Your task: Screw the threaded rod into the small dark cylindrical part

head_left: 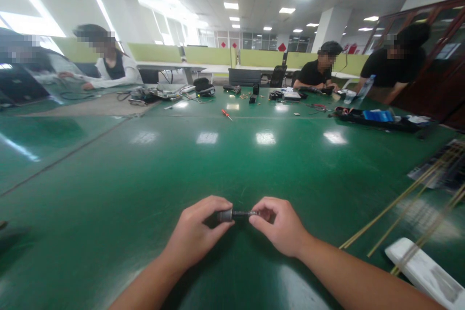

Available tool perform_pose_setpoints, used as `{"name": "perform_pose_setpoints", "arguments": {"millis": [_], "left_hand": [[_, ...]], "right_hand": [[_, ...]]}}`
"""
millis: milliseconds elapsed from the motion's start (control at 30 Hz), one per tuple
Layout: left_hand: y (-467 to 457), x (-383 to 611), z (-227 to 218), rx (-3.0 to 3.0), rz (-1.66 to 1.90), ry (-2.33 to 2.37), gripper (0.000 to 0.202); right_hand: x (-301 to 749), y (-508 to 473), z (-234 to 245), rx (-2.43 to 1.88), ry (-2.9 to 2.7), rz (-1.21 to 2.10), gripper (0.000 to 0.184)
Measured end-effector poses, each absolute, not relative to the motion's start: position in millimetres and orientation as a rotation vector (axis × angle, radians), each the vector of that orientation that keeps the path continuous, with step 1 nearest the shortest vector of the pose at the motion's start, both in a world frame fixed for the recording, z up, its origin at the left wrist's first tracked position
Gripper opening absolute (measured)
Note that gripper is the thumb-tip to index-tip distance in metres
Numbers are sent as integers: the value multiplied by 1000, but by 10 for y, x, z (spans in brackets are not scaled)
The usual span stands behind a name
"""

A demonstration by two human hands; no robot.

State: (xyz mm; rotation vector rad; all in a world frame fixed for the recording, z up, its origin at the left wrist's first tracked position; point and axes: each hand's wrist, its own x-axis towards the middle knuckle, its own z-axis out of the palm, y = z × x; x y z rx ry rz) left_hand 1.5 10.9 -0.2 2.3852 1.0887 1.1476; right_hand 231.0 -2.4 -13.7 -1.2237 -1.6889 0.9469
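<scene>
Above the near middle of the green table [232,164], my hands hold a small tool-like thing between them: a grey cylinder with a thin dark rod [240,213] running out of it to the right. I cannot make out its exact kind. My left hand [203,225] pinches the grey cylinder [225,215] between thumb and fingers. The far end of the rod sits in the fingertips of my right hand [278,225], which partly hide it. The thing lies level, pointing left to right.
An orange-handled screwdriver [226,115] lies farther off. Thin sticks [392,206] and a white oblong object [425,271] are at the right. A black tray [378,121] with a blue item stands back right. Several people sit or stand around the far edges, near electronics and cables.
</scene>
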Motion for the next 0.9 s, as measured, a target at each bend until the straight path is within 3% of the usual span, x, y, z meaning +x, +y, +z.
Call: {"name": "perform_pose_setpoints", "arguments": {"millis": [900], "left_hand": [[142,-29,-14,2403,1140,1120,23]], "right_hand": [[2334,-21,-136,-1213,-1672,928,10]]}}
